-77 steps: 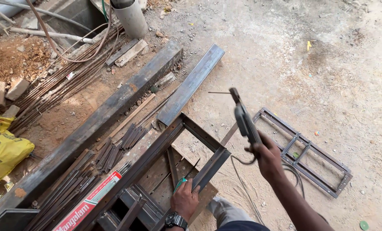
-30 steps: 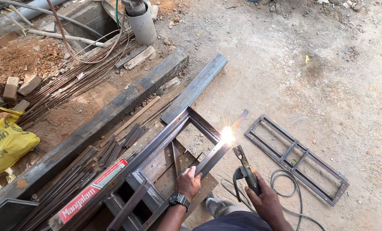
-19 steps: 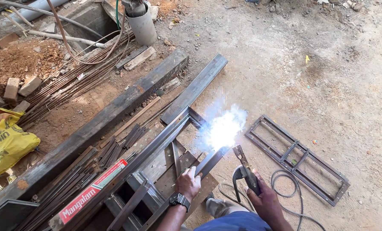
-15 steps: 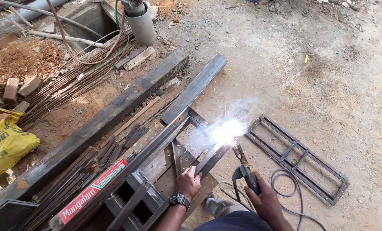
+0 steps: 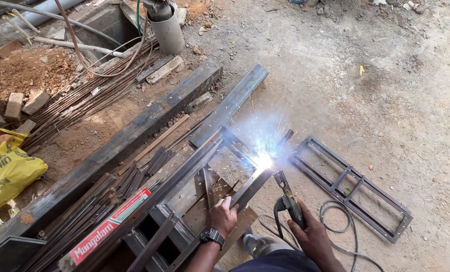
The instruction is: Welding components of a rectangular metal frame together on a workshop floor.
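Observation:
My right hand [image 5: 313, 235] grips a dark welding electrode holder [image 5: 289, 200]; its rod tip meets the corner of a dark steel frame [image 5: 235, 151], where a white-blue arc [image 5: 263, 160] throws sparks and smoke. My left hand [image 5: 222, 216], with a black wristwatch, presses down on a flat steel bar [image 5: 252, 185] of that frame, a hand's width from the arc. A black cable [image 5: 336, 226] loops on the ground behind the holder.
A finished ladder-like steel frame [image 5: 353, 186] lies on the dirt to the right. Long steel beams [image 5: 129, 138] and a channel [image 5: 235, 100] run diagonally. Rebar bundles [image 5: 78, 100], a yellow sack [image 5: 5, 166], bricks [image 5: 25, 100] and a grey pipe [image 5: 168, 32] sit left and top.
My right hand came down from a raised position and brought the holder to the frame corner. An arc struck there and keeps burning; my left hand stays on the bar.

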